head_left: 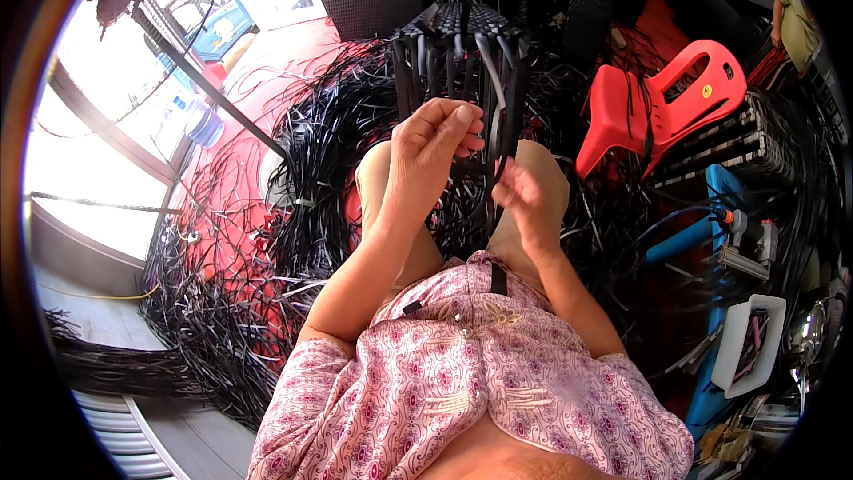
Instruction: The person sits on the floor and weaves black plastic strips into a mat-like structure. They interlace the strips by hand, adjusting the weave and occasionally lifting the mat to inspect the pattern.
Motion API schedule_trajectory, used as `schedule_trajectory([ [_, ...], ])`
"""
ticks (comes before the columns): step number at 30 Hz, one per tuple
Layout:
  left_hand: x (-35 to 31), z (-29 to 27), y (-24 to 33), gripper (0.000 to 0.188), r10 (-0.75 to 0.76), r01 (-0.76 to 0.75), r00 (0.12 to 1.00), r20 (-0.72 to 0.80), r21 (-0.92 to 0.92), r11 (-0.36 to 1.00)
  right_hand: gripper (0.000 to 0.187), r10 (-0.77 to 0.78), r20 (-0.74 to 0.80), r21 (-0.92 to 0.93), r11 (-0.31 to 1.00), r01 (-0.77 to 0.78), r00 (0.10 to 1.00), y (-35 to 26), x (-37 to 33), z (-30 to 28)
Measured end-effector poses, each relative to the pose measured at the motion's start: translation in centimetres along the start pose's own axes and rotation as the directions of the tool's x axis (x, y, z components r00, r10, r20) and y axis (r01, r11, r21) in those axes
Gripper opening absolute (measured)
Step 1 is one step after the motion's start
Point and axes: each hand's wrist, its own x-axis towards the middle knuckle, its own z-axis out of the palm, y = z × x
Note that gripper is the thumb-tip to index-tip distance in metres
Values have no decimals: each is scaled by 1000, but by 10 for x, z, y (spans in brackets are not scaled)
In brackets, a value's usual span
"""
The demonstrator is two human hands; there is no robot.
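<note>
In front of my knees stands a black woven piece (458, 18), with loose flat strips hanging from its near edge. A grey strip (491, 67) bends down from it toward my hands. My left hand (434, 142) is just below these strips, its fingers curled and its thumb pressed against them. What it pinches, if anything, is hidden. My right hand (522, 200) is lower and to the right, above my thigh, and smeared by motion. A dark strip (499, 169) runs close by its fingertips; whether the hand grips it, I cannot tell.
Heaps of black strips (311, 124) cover much of the red floor (235, 204) around me. A red plastic chair (622, 107) stands at the right, near a blue tool frame (724, 182) and a white bin (724, 351). A water jug (204, 124) sits at the far left.
</note>
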Motion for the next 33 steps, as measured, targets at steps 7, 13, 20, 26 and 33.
schedule_trajectory([
  [7, 42, 31, 41, 16, 493, -502, 865, 93, 137, 854, 43, -213, -272, -136, 974, 182, 938, -69, 90, 12],
  [13, 135, 49, 43, 23, 359, -375, 927, 107, 237, 896, 28, -123, -259, -174, 982, 79, 958, -91, 120, 24],
  [20, 164, 62, 25, 19, 306, -329, 944, 121, 343, 880, 20, 2, -177, 46, 999, 6, 984, -97, 127, 10],
  [26, 124, 28, -6, 23, 293, -254, 956, -25, 433, 865, 20, 69, -57, 159, 986, -59, 996, -92, 122, -1],
  [33, 115, 17, -15, 19, 190, -183, 980, 52, 592, 785, 38, 206, -107, 236, 956, -177, 973, -113, 134, 10],
])
